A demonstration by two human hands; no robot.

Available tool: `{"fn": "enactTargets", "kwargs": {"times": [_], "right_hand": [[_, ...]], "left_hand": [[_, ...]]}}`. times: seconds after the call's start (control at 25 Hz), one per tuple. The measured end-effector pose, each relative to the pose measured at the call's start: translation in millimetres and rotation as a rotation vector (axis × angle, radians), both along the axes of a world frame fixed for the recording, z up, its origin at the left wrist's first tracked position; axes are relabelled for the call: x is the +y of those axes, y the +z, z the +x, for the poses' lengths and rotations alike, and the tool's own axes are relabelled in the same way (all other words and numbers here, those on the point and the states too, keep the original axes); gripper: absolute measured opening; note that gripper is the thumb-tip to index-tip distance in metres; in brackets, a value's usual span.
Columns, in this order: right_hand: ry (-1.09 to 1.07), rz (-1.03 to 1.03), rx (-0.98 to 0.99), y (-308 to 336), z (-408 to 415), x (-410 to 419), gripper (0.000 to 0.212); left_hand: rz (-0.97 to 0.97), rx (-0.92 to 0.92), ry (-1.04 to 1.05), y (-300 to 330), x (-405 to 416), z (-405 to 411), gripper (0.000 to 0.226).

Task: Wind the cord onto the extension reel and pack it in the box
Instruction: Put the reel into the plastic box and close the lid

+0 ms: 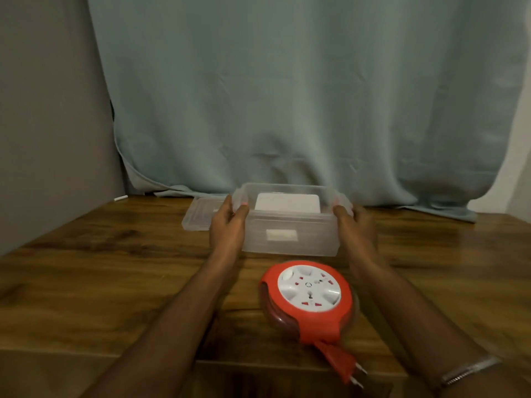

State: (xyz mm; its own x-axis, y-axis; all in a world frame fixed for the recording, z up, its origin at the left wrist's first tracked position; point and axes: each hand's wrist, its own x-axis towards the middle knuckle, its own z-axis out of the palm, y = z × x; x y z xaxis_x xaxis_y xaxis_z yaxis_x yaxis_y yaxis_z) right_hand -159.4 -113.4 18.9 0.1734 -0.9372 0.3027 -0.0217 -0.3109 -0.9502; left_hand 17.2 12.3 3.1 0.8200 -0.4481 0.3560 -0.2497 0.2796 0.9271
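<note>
A round orange extension reel (309, 294) with a white socket face lies flat on the wooden table (100, 282), near me. Its cord is wound inside and the orange plug (343, 366) sticks out toward the front edge. Behind it stands a clear plastic box (290, 234) with no lid on and a white label on its front wall. My left hand (228, 222) grips the box's left end, thumb over the rim. My right hand (355, 222) grips the right end the same way. A white flat thing shows through the box.
The clear lid (198, 216) lies flat on the table just left of the box, partly behind my left hand. A grey-blue curtain (287, 96) hangs behind the table and drapes onto its back edge. A grey wall stands at the left.
</note>
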Motion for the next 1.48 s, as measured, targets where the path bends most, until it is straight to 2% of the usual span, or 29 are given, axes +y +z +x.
{"fn": "enactTargets", "kwargs": {"times": [0.08, 0.2, 0.28, 0.36, 0.4, 0.48, 0.52, 0.64, 0.76, 0.84, 1.0, 1.16, 1.24, 1.32, 1.48], "right_hand": [[0.040, -0.008, 0.027, -1.9, -7.0, 13.9, 0.041], [0.088, -0.038, 0.184, -0.4, -21.8, 29.2, 0.049], [0.072, -0.148, 0.524, 3.5, -37.7, 32.6, 0.059], [0.155, -0.180, 0.921, 9.5, -53.5, 41.2, 0.067], [0.227, -0.147, 1.062, 11.6, -58.6, 47.0, 0.074], [0.342, -0.067, 1.179, 12.9, -61.2, 55.8, 0.084], [0.384, -0.028, 1.152, 12.5, -61.7, 57.7, 0.082], [0.524, 0.163, 0.887, 13.4, -65.5, 57.1, 0.051], [0.614, 0.212, 0.751, 25.2, -69.6, 62.4, 0.045], [0.603, 0.083, 0.737, 45.5, -69.3, 66.8, 0.046], [0.458, -0.373, 0.699, 129.8, -67.3, 73.1, 0.039], [0.250, -0.752, 0.656, 204.6, -43.1, 71.4, 0.061], [0.226, -0.904, 0.743, 215.3, -15.9, 62.8, 0.063], [0.302, -0.913, 0.861, 205.0, 14.7, 51.2, 0.060], [0.397, -0.777, 1.003, 147.4, 56.6, 24.2, 0.054]], "left_hand": [[-0.010, 0.048, -0.003, -10.2, 13.5, -7.6, 0.056], [0.027, -0.020, 0.021, -19.2, 25.8, -14.8, 0.061], [0.051, -0.040, 0.009, -21.2, 28.4, -17.0, 0.064], [0.063, -0.045, -0.005, -22.6, 28.3, -17.6, 0.063], [0.068, -0.052, -0.004, -23.4, 27.8, -18.0, 0.062], [0.073, -0.065, 0.007, -25.0, 27.7, -18.8, 0.060], [0.074, -0.068, 0.005, -25.0, 27.7, -19.3, 0.058], [0.086, -0.067, 0.000, -25.3, 26.8, -19.4, 0.057], [0.091, -0.074, -0.010, -27.2, 25.5, -18.3, 0.059], [0.085, -0.076, -0.026, -28.1, 24.1, -16.9, 0.063], [0.062, -0.053, -0.023, -29.1, 23.9, -18.0, 0.068], [0.078, -0.064, -0.021, -29.6, 27.6, -17.0, 0.087], [0.117, -0.093, 0.008, -28.7, 29.5, -18.2, 0.083], [0.182, -0.139, 0.061, -28.2, 30.5, -19.8, 0.073], [0.217, -0.219, 0.136, -29.9, 31.0, -19.8, 0.057]]}}
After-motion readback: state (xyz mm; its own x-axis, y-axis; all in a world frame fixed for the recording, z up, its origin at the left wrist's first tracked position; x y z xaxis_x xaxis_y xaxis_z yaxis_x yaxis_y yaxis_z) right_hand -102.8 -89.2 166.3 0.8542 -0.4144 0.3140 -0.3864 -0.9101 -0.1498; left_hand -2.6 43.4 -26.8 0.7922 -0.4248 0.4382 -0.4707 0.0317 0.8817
